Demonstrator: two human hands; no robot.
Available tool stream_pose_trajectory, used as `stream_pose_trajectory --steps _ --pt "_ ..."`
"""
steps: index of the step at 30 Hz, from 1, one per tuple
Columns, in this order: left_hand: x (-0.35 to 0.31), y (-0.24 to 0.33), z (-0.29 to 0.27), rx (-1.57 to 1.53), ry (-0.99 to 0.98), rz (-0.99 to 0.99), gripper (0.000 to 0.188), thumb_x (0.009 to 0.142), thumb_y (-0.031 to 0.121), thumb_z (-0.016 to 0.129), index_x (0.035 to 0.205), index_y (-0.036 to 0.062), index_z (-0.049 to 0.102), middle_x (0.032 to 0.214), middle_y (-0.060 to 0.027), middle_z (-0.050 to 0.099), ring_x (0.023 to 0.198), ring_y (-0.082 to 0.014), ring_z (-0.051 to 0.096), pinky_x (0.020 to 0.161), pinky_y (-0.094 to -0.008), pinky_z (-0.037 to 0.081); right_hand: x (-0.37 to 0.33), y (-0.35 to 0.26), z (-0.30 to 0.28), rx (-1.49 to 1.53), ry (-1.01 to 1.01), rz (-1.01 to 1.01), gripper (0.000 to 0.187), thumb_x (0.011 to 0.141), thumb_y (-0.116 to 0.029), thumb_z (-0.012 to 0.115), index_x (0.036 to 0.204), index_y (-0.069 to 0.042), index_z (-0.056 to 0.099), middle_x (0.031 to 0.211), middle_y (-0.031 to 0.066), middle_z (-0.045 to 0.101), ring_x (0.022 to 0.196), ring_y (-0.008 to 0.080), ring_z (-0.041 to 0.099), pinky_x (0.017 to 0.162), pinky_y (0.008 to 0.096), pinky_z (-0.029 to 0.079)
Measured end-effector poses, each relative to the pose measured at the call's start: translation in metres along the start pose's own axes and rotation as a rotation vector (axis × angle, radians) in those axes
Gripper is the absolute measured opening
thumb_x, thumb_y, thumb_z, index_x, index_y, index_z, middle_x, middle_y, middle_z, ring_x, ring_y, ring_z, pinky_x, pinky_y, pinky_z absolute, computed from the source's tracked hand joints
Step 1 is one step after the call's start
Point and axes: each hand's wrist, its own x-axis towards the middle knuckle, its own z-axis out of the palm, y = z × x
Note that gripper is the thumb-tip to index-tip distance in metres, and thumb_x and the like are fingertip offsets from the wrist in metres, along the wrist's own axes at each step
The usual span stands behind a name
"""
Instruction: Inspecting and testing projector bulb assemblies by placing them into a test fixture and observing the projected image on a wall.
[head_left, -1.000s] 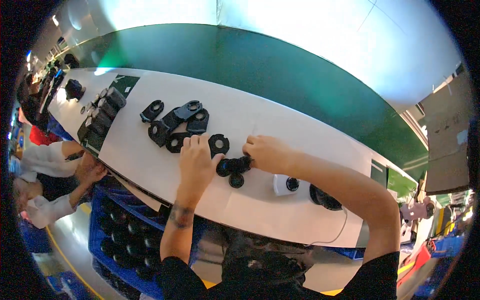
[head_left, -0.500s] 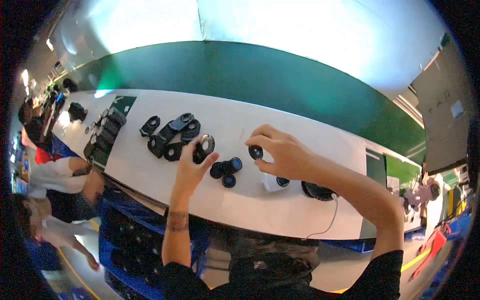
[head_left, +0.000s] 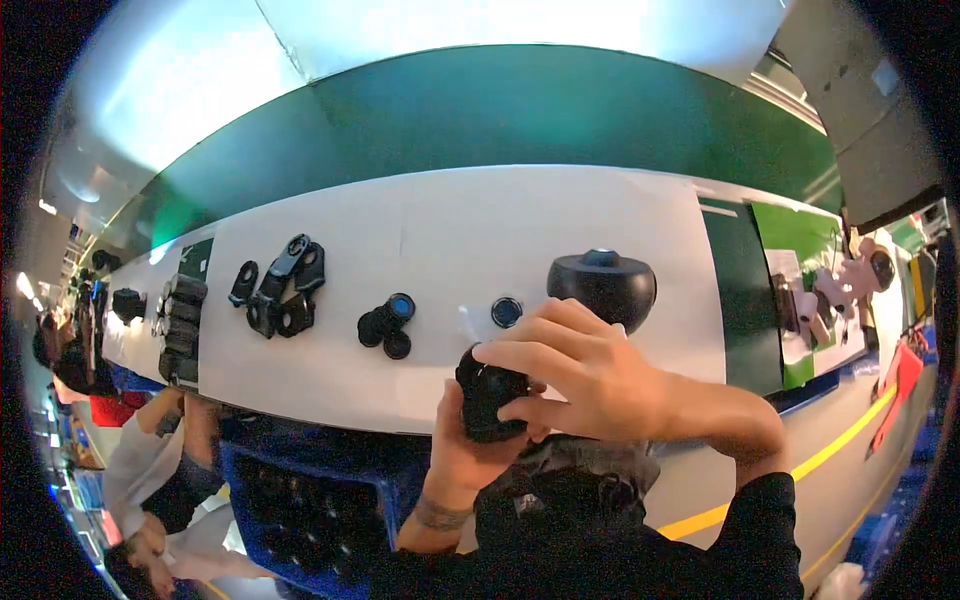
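My left hand (head_left: pixel 468 460) is closed around a black plastic housing (head_left: pixel 492 408) in front of me, over the table's near edge. My right hand (head_left: pixel 600 375) reaches across from the right, its thumb and fingers closed on the upper and right side of the same housing. Any small part between these fingers is hidden. Just beyond the hands a round black ring with a bluish lens (head_left: pixel 507 312) lies on the white table. To its left is a small group of similar lens rings (head_left: pixel 398 308).
Several black housings with round openings (head_left: pixel 270 300) lie farther left. A black dome-shaped device (head_left: pixel 602 285) stands right of centre. Below the white table (head_left: pixel 440 220) is a blue crate (head_left: pixel 235 500) of dark parts. A co-worker in white (head_left: pixel 150 470) is at the left.
Both hands have come together, low and near me. The right hand has brought its small round lens part to the housing in the left hand. The view has turned rightward, revealing the dome-shaped device.
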Motion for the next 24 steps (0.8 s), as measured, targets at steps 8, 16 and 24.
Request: stream_pose_trajectory --steps 8,16,24 --pt "-0.007 -0.008 -0.007 0.023 0.008 -0.014 0.058 0.093 0.064 0.043 0.134 0.024 0.052 0.131 -0.0078 0.057 0.114 -0.032 0.057 0.083 -0.0511 0.05 -0.007 0.0 0.001 -0.114 -0.01 -0.012 0.062 0.059 -0.019 0.085 0.116 -0.008 0.063 0.106 0.0063 0.063 0.093 0.0269 0.059 0.081 0.039 0.047" --pt "-0.005 -0.007 -0.001 0.027 -0.125 0.012 0.072 0.093 0.067 0.039 0.14 0.0129 0.042 0.125 -0.0127 0.055 0.103 -0.0278 0.059 0.081 -0.0422 0.048 -0.001 -0.001 -0.002 -0.08 -0.042 0.044 0.054 0.059 -0.019 0.085 0.109 -0.01 0.066 0.107 0.0059 0.059 0.089 0.0268 0.057 0.08 0.0389 0.045" --pt "-0.008 -0.009 0.004 0.348 0.108 0.083 0.069 0.096 0.064 0.037 0.14 0.0098 0.041 0.123 -0.0127 0.054 0.101 -0.0261 0.058 0.079 -0.0405 0.048 0.0 -0.001 -0.003 -0.167 -0.093 0.069 0.045 0.064 -0.026 0.083 0.104 -0.013 0.065 0.104 0.005 0.057 0.096 0.0244 0.057 0.077 0.0382 0.045"
